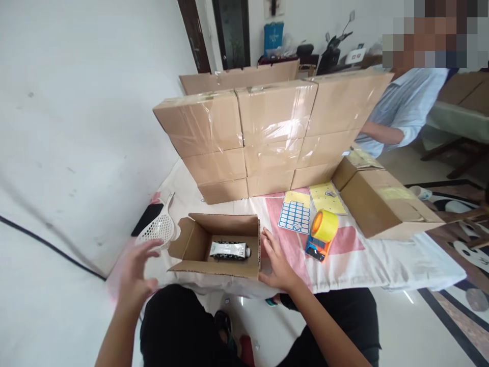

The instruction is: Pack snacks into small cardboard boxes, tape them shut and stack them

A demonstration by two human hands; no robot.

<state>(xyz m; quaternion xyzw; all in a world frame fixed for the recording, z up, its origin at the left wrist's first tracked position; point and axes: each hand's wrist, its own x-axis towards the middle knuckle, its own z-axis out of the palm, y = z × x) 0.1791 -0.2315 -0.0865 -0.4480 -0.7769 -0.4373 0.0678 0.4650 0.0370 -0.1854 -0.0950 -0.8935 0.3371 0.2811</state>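
An open cardboard box (pixel 225 267) stands at the table's front edge. Inside it, a small drink carton (pixel 228 250) with a white screw cap lies on its side. My right hand (pixel 278 262) is against or just beside the box's right wall, fingers spread and holding nothing. To the left of the box, my left hand (pixel 136 270) hovers with thumb and fingers apart. A white perforated strainer scoop (pixel 158 227) lies just beyond its fingertips, partly behind the box's left flap. An orange and blue tape dispenser with yellow tape (pixel 321 234) rests right of my right hand.
A tall wall of taped cartons (pixel 275 127) stands at the back of the table. A sheet of blue-edged labels (pixel 294 216) and yellow cards (pixel 327 199) lie before it. A closed carton (pixel 385 204) stands right. Another person (pixel 412 107) is behind it.
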